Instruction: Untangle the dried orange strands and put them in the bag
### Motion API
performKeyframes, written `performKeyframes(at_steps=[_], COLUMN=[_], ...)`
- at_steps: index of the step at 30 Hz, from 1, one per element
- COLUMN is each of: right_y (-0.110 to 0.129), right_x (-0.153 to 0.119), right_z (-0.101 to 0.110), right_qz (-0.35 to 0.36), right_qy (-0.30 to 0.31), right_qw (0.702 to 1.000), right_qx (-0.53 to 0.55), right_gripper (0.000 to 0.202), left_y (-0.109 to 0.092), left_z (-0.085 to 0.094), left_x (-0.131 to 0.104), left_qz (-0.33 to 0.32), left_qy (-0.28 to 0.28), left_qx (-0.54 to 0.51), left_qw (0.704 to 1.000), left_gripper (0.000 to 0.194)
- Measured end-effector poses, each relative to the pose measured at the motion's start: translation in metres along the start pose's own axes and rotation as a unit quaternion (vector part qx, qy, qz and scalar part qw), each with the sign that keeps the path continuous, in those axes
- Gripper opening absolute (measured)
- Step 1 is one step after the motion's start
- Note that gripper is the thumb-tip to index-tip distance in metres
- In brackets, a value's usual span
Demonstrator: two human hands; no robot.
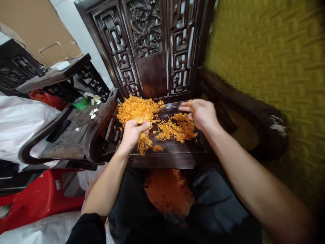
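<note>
Nearest, dark trousers [215, 203] flank a rust-orange surface [169, 196] with a few strands on it, below the front edge of a dark wooden seat [167, 160]. On the seat, a small flat orange piece [157, 148] lies near that edge. The left hand [133, 134] has its grip pinching a yellow-orange bit [140, 121] between thumb and fingers. Just right of it lies a smaller orange pile [177, 128], with the right hand [203, 113] beside it; I cannot tell whether that grip is closed. Farther back, a larger orange heap [135, 107] sits before the carved backrest [154, 76]
</note>
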State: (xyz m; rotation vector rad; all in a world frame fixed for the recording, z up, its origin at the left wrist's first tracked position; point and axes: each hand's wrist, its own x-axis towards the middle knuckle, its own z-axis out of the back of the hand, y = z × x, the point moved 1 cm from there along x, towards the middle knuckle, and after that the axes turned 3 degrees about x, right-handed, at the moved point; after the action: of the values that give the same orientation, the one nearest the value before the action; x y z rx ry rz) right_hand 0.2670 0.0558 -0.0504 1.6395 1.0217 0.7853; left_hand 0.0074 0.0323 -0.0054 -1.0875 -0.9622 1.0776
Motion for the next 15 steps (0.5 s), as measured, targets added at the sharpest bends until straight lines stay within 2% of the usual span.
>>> performKeyframes(at_steps=[4,6,8,9,10,12,14,15], right_y=[-0.003,-0.001,0.002,0.003,0.005,0.009,0.012,0.013], right_x=[-0.033,-0.052,-0.062,-0.063,-0.059,-0.042,-0.021,-0.014], right_z=[-0.026,-0.043,-0.053,-0.054,-0.052,-0.039,-0.022,-0.015], right_qz=[0.006,-0.002,-0.003,0.015,0.042,0.08,0.067,0.043], right_qy=[0.166,0.247,0.33,0.344,0.327,0.204,0.055,0.04], right_qw=[0.986,0.968,0.936,0.925,0.927,0.962,0.993,0.998], right_qx=[-0.022,-0.052,-0.121,-0.157,-0.182,-0.163,-0.074,-0.038], right_gripper=[0.022,0.029,0.039,0.041,0.042,0.044,0.043,0.04], left_y=[0.0,0.0,0.0,0.0,-0.001,-0.002,-0.004,-0.004], left_z=[-0.009,-0.015,-0.018,-0.018,-0.017,-0.014,-0.011,-0.009], left_x=[-0.004,-0.005,-0.006,-0.007,-0.008,-0.012,-0.016,-0.018], left_qz=[-0.001,-0.018,-0.023,-0.016,-0.002,0.038,0.075,0.089], left_qy=[0.127,0.16,0.173,0.172,0.173,0.179,0.185,0.192], left_qx=[0.094,0.123,0.142,0.147,0.148,0.141,0.132,0.134], left_qw=[0.988,0.979,0.974,0.974,0.974,0.973,0.971,0.968], left_gripper=[0.027,0.028,0.029,0.029,0.029,0.027,0.027,0.027])
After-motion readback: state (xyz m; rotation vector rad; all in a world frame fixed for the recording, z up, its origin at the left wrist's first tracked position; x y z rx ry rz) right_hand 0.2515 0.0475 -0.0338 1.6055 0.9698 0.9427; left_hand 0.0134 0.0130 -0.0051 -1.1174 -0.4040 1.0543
